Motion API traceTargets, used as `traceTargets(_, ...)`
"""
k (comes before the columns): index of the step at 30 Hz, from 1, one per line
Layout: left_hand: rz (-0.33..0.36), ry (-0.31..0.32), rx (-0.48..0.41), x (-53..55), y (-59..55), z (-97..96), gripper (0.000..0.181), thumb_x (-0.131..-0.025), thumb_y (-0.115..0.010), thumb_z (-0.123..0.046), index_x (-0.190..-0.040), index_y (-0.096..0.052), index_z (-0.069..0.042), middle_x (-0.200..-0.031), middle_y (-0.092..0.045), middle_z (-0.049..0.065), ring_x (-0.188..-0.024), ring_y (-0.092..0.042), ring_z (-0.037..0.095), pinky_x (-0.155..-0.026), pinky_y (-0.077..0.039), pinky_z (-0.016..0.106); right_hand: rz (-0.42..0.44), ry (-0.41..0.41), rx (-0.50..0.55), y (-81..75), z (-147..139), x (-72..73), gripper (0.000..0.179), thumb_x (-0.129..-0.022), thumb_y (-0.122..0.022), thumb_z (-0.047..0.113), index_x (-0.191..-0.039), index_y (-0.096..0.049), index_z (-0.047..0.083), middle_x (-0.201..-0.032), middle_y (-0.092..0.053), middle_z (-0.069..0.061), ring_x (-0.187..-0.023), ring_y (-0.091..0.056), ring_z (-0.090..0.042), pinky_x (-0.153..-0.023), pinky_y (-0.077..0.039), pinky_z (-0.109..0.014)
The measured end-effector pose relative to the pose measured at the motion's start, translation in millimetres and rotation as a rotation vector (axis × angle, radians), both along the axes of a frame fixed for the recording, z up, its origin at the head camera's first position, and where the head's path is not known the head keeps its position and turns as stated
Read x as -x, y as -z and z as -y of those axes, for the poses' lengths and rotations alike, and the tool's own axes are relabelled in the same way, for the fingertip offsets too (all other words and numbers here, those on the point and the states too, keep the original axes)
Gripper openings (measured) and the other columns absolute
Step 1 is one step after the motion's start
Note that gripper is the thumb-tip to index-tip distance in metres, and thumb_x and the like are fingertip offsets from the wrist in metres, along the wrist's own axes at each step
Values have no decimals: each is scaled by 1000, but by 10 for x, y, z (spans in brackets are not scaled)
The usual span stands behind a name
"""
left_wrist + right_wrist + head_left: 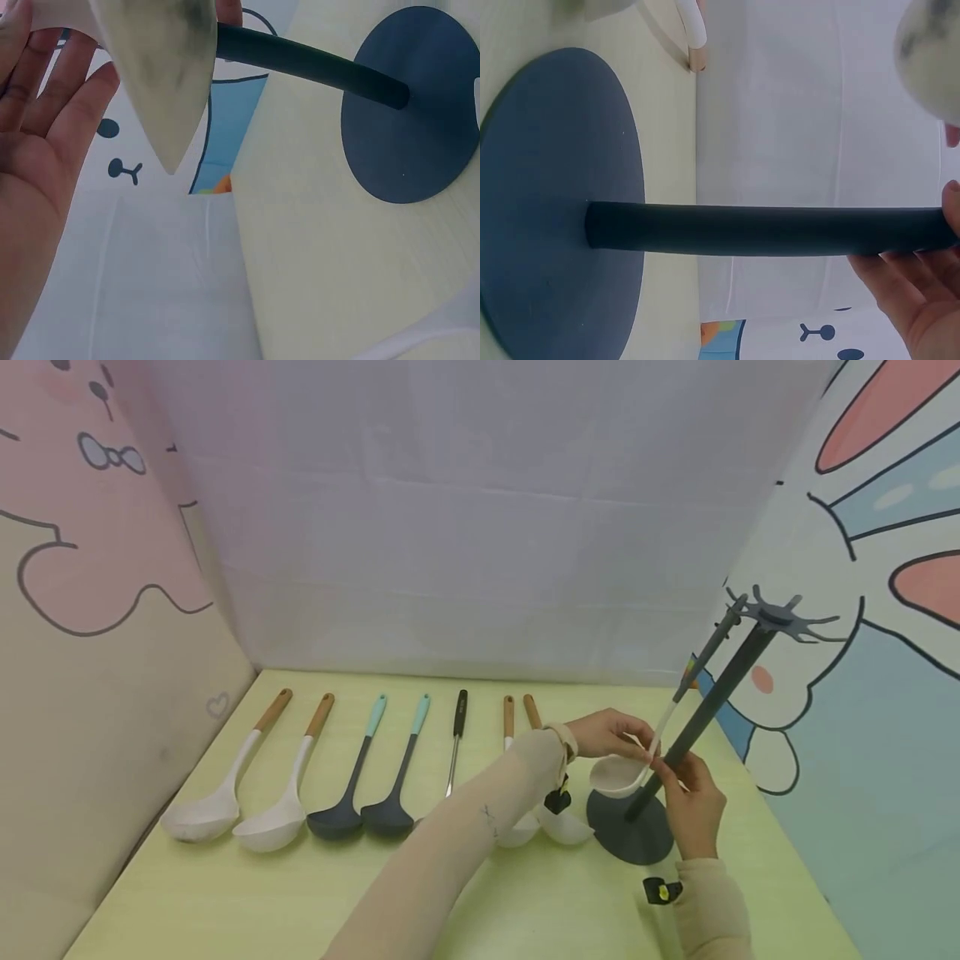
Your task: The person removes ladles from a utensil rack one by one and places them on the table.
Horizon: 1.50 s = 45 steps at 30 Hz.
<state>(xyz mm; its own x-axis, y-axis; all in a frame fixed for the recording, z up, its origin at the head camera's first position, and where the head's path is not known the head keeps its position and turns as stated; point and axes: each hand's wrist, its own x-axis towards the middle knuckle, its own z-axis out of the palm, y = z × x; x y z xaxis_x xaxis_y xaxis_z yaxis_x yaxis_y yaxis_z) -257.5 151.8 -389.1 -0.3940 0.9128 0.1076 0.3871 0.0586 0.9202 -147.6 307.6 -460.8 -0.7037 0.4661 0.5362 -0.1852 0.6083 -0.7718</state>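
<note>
A ladle with a pale bowl (617, 777) and a grey handle (705, 657) slants up beside a dark utensil stand (711, 710), its handle end at the stand's hooked top (776, 615). My left hand (609, 735) pinches the ladle's pale neck just above the bowl. In the left wrist view the bowl (161, 67) is close to the camera, with dark smudges on it. My right hand (695, 806) grips the stand's pole, thumb on one side and fingers on the other, as the right wrist view shows at the pole (780, 230).
In a row on the pale table (300, 902) lie white ladles (206, 817) with wooden handles, dark ladles (337, 818) with mint handles and a black-handled metal utensil (460, 714), partly behind my left forearm. The stand's round base (630, 843) rests at the right. Cloth walls surround the table.
</note>
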Motion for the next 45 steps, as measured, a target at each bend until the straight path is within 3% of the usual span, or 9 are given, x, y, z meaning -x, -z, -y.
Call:
traceTargets(5,117,97,-58,-1,-2,45,13,-94,-63,4,-105,-65,10,-100,-70,20,-91,-67,9,-86,-52,23,-15,0,-12,15,-49,6,22,-91,-71,-2,-111,-65,-9,-90,-56,33,-84,-55,22,-71,-44,-2)
traceTargets(13,221,137,-68,-11,-68,85,12,-94,-61,8,-105,-61,14,-88,-69,9,-80,-65,10,-70,-49,22,-10,-52,54,-54,-178,-26,20,-92,-68,-4,-111,-64,-9,-89,-63,22,-76,-60,17,-73,-47,-5)
traceTargets(17,236,170,-78,-19,-81,103,13,-96,-58,9,-107,-60,14,-92,-69,11,-84,-65,15,-72,-49,23,-13,-96,83,-144,-167,-72,20,-91,-65,-11,-110,-61,-14,-89,-66,16,-76,-63,12,-73,-49,-7)
traceTargets(22,204,164,-97,13,-59,162,17,-98,-56,7,-113,-60,13,-98,-70,13,-94,-65,16,-81,-51,24,-16,-142,113,-91,-252,-47,20,-92,-63,-10,-112,-60,-13,-90,-69,15,-78,-66,8,-74,-50,-9)
traceTargets(30,264,180,-135,162,-131,393,17,-96,-54,13,-112,-56,18,-88,-67,3,-84,-65,17,-87,-52,29,5,-141,112,-41,-316,-11,22,-93,-65,-6,-114,-61,-10,-91,-68,17,-78,-66,8,-75,-50,-8)
traceTargets(37,150,112,-87,240,-275,544,17,-95,-56,12,-112,-58,14,-86,-67,3,-81,-65,21,-87,-54,33,30,-126,121,-22,-307,-19,23,-93,-66,-3,-115,-62,-9,-92,-69,13,-79,-66,8,-78,-49,-8)
traceTargets(42,16,13,-8,171,-404,434,5,-101,-55,-1,-102,-58,2,-84,-64,7,-83,-64,31,-80,-55,30,30,-114,122,-7,-321,-28,23,-93,-66,-3,-115,-62,-8,-93,-69,13,-78,-65,9,-77,-49,-8)
traceTargets(45,-21,-66,4,125,-509,321,9,-103,-55,-9,-104,-58,0,-81,-63,8,-80,-65,32,-72,-55,28,27,-122,138,-12,-315,-30,23,-93,-66,-3,-115,-62,-9,-92,-69,15,-79,-66,8,-78,-49,-8)
